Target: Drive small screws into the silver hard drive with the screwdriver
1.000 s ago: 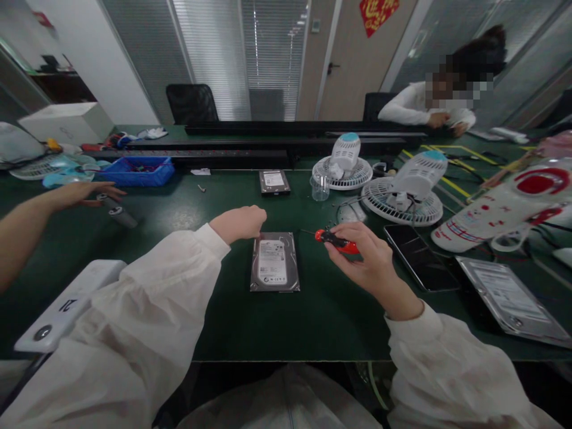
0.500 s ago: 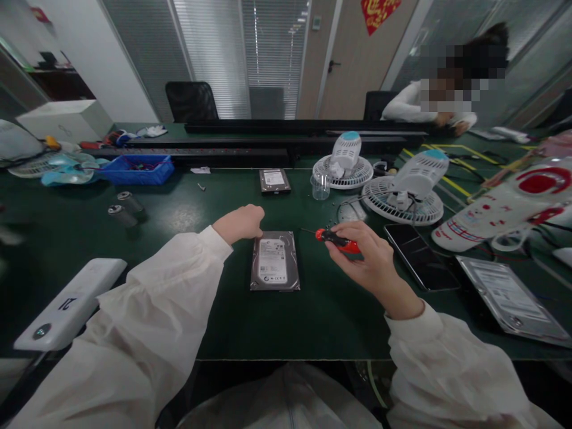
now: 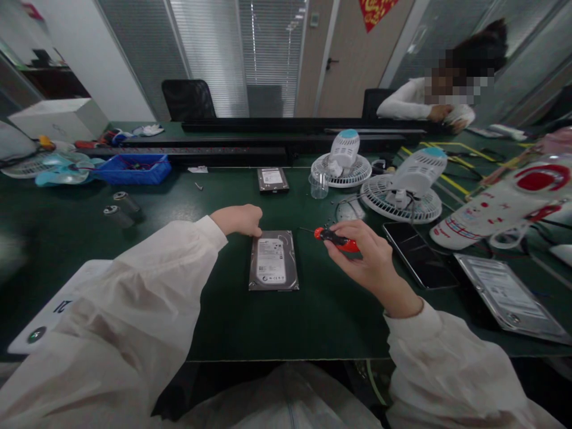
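Note:
A silver hard drive [image 3: 273, 262] with a white label lies flat in front of me. My left hand [image 3: 239, 220] is at its far left corner, fingers curled closed and the thumb tip touching the corner. Whatever sits between these fingertips is hidden. To the right of the drive, my right hand [image 3: 361, 250] grips a red and black screwdriver [image 3: 333, 238] by its handle. The screwdriver's thin shaft points left toward the drive's far right corner, a little apart from it.
Behind lie a smaller hard drive [image 3: 272, 180], a clear cup [image 3: 319, 186] and two white fans. At right are a phone [image 3: 420, 255], a white bottle [image 3: 478, 208] and another drive [image 3: 509, 292]. Two metal cylinders [image 3: 120, 215] and a blue tray [image 3: 134, 169] stand left. A person sits across.
My left forearm has shifted slightly left and covers more of the white device. The view has moved a little. Both hands keep their places by the drive.

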The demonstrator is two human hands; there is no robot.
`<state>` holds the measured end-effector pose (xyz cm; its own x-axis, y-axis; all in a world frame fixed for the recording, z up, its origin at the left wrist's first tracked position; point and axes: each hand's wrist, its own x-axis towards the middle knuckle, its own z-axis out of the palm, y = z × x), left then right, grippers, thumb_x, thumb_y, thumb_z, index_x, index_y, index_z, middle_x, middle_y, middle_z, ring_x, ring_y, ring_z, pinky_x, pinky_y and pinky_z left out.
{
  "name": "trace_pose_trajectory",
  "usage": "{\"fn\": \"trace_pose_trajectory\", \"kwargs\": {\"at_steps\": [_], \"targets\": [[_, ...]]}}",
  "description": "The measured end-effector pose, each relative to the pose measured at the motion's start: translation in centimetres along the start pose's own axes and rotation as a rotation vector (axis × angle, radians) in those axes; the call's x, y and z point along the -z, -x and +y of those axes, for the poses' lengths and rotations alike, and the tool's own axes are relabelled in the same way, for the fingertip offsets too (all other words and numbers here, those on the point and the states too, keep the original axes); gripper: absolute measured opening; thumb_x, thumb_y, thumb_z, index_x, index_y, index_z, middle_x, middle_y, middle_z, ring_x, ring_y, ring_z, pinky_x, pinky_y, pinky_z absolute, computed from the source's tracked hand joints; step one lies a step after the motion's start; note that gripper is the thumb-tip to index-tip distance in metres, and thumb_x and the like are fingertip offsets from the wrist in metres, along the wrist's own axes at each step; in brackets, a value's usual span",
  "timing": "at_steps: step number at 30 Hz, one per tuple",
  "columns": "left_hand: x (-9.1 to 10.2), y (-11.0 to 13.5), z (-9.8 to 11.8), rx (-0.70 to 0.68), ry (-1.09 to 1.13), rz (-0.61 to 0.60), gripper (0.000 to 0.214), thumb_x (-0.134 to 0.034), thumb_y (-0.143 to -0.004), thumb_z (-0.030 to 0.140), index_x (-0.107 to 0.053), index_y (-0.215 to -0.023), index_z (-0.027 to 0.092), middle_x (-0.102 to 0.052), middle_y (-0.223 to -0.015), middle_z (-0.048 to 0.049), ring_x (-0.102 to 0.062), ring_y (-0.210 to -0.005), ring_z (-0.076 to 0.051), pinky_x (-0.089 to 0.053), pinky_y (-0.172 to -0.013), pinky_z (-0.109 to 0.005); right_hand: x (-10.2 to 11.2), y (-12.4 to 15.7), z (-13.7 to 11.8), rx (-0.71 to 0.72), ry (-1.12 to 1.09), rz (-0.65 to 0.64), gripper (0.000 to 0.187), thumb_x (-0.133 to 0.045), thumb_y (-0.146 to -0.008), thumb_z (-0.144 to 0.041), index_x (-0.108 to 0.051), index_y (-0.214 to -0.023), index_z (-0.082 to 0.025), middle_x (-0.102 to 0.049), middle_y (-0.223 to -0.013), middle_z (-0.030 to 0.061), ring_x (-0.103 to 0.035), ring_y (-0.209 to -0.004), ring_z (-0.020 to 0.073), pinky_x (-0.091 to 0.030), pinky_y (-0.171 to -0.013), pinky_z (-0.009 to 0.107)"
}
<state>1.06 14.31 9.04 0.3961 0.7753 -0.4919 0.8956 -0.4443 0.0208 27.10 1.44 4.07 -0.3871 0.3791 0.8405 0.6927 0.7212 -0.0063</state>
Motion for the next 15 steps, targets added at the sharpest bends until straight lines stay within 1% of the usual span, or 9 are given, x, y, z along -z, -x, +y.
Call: {"fn": "trace_pose_trajectory", "kwargs": {"at_steps": [4, 7, 9, 12, 15], "targets": [[0.1, 0.02, 0.1, 0.008, 0.007, -0.019, 0.038, -0.066, -0.093, 0.032, -0.074, -0.122, 0.01, -0.076, -0.121, -0.0189, -0.073, -0.098, -0.027, -0.052, -0.071, -0.029, 0.02, 0.03, -0.02, -0.003, 0.001, -0.005, 0.032, -0.076, -0.087, -0.013, -0.055, -0.11, -0.02, -0.072, -0.098, 0.0092, -0.074, -0.089, 0.0193, -0.064, -0.075, 0.03], [0.09, -0.02, 0.13, 0.011, 0.012, -0.006, 0.035, -0.068, -0.091, 0.03, -0.075, -0.118, 0.009, -0.076, -0.118, -0.0185, -0.073, -0.097, -0.026, -0.052, -0.07, -0.029, 0.0, 0.0, -0.01, -0.007, -0.001, -0.01, 0.031, -0.075, -0.088, -0.014, -0.055, -0.111, -0.021, -0.072, -0.099, 0.0086, -0.074, -0.089, 0.0192, -0.064, -0.074, 0.03], [0.12, 0.08, 0.14, 0.011, 0.038, 0.004, 0.029, -0.069, -0.089, 0.028, -0.077, -0.11, 0.009, -0.079, -0.111, -0.0171, -0.073, -0.093, -0.024, -0.053, -0.07, -0.028, -0.04, -0.03, 0.0, -0.012, -0.004, -0.005, 0.031, -0.074, -0.089, -0.015, -0.056, -0.112, -0.022, -0.072, -0.099, 0.0078, -0.074, -0.089, 0.0191, -0.065, -0.074, 0.03], [0.07, 0.39, 0.08, -0.002, 0.106, 0.027, 0.016, -0.071, -0.085, 0.02, -0.081, -0.094, 0.012, -0.081, -0.095, -0.0134, -0.074, -0.085, -0.023, -0.054, -0.072, -0.029, -0.13, -0.02, 0.01, -0.012, -0.015, 0.006, 0.031, -0.074, -0.088, -0.015, -0.056, -0.112, -0.023, -0.072, -0.099, 0.0076, -0.074, -0.089, 0.0195, -0.065, -0.075, 0.032], [-0.26, 0.53, -0.22, -0.023, 0.103, 0.098, 0.012, -0.069, -0.081, 0.012, -0.081, -0.081, 0.014, -0.08, -0.085, -0.012, -0.074, -0.081, -0.023, -0.054, -0.076, -0.03, -0.22, 0.01, 0.05, -0.018, -0.026, 0.009, 0.031, -0.074, -0.087, -0.015, -0.057, -0.112, -0.024, -0.072, -0.1, 0.0073, -0.074, -0.089, 0.0198, -0.065, -0.075, 0.033]]}}
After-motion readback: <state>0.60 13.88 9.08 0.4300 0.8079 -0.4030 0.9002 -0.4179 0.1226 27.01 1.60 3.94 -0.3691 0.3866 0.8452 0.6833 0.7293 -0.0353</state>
